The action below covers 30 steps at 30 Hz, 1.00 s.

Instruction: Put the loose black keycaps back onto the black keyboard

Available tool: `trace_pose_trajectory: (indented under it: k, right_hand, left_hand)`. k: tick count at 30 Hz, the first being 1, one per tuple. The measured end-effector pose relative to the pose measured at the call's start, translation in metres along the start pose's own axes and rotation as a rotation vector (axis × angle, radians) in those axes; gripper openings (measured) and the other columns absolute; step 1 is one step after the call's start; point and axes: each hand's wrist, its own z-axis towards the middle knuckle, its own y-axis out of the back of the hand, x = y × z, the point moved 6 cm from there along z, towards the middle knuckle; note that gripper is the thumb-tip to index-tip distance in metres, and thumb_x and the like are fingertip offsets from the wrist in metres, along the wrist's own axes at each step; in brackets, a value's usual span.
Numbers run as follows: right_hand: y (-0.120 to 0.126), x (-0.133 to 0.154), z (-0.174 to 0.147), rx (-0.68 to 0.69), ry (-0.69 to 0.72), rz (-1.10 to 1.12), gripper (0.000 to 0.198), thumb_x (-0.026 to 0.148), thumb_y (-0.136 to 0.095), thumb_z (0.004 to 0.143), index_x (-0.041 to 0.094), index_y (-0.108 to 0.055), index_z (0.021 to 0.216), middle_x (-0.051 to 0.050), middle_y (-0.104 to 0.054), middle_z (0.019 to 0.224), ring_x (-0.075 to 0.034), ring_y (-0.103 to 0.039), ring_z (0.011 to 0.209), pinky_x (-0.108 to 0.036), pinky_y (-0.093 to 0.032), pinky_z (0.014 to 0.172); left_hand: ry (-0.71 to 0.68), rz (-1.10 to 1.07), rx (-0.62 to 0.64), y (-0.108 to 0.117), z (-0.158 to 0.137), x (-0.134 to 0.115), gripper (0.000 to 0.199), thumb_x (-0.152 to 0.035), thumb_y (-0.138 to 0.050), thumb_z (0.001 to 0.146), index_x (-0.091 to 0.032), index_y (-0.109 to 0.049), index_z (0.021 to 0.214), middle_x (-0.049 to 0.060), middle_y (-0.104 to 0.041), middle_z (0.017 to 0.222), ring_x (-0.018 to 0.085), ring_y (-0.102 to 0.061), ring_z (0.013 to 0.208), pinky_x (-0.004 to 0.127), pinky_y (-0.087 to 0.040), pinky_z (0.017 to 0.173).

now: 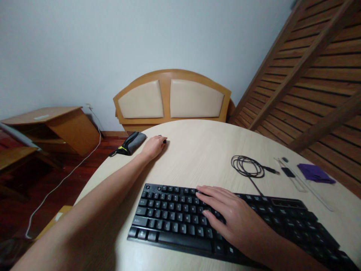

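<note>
My left hand (154, 146) reaches out to the far left side of the round table. Its fingers are closed round a small black object (165, 141), of which only bits show; its kind is hidden. Beside that hand lies a folded grey and black cloth item (132, 143) with a yellow trim. A black computer keyboard (175, 214) rests at the table's near side, slightly slanted. My right hand (228, 210) lies over its middle, palm down, with the fingers stretched out across the keys and holding nothing.
On the right of the pale table (197, 158) lie a coiled black USB cable (248, 166), a thin white rod (313, 188), a clear frame-like item with a dark patch (288, 172) and a folded purple cloth (316, 173). A wooden headboard (165, 98) stands behind.
</note>
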Motion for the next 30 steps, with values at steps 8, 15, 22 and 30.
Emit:
trace_pose_trajectory:
  k: [8, 15, 22, 30]
  right_hand:
    - [-0.001, -0.003, -0.001, -0.014, 0.015, -0.011, 0.036, 0.021, -0.052, 0.096, 0.018, -0.067, 0.128, -0.009, -0.066, 0.133, -0.026, -0.064, 0.120, -0.048, -0.056, 0.101]
    - [0.000, -0.002, 0.000, -0.007, 0.025, -0.054, 0.036, 0.023, -0.049, 0.098, 0.018, -0.067, 0.129, -0.009, -0.067, 0.133, -0.025, -0.065, 0.119, -0.046, -0.058, 0.099]
    - [0.000, -0.001, 0.001, -0.026, 0.049, -0.092, 0.035, 0.023, -0.048, 0.098, 0.020, -0.068, 0.127, -0.008, -0.068, 0.131, -0.025, -0.066, 0.117, -0.047, -0.060, 0.095]
    - [0.000, -0.002, -0.001, -0.060, 0.075, -0.112, 0.035, 0.022, -0.048, 0.098, 0.020, -0.068, 0.127, -0.007, -0.069, 0.129, -0.024, -0.067, 0.116, -0.045, -0.060, 0.094]
  left_hand:
    - [-0.010, -0.148, -0.030, 0.023, -0.060, -0.021, 0.026, -0.016, -0.057, 0.092, -0.016, -0.072, 0.113, 0.009, -0.074, 0.114, 0.025, -0.069, 0.104, 0.035, -0.053, 0.093]
    - [-0.068, -0.632, 0.020, 0.063, -0.106, -0.025, 0.023, -0.030, -0.063, 0.091, -0.014, -0.075, 0.102, 0.010, -0.076, 0.103, 0.019, -0.071, 0.091, 0.029, -0.056, 0.081]
    - [-0.031, -0.901, 0.449, 0.058, -0.127, -0.033, 0.022, -0.029, -0.069, 0.087, -0.012, -0.074, 0.101, 0.008, -0.077, 0.094, 0.017, -0.071, 0.083, 0.028, -0.056, 0.076]
    - [-0.089, -0.928, 0.565, 0.056, -0.129, -0.047, 0.020, -0.026, -0.071, 0.087, -0.014, -0.077, 0.102, 0.008, -0.078, 0.098, 0.017, -0.071, 0.086, 0.029, -0.056, 0.081]
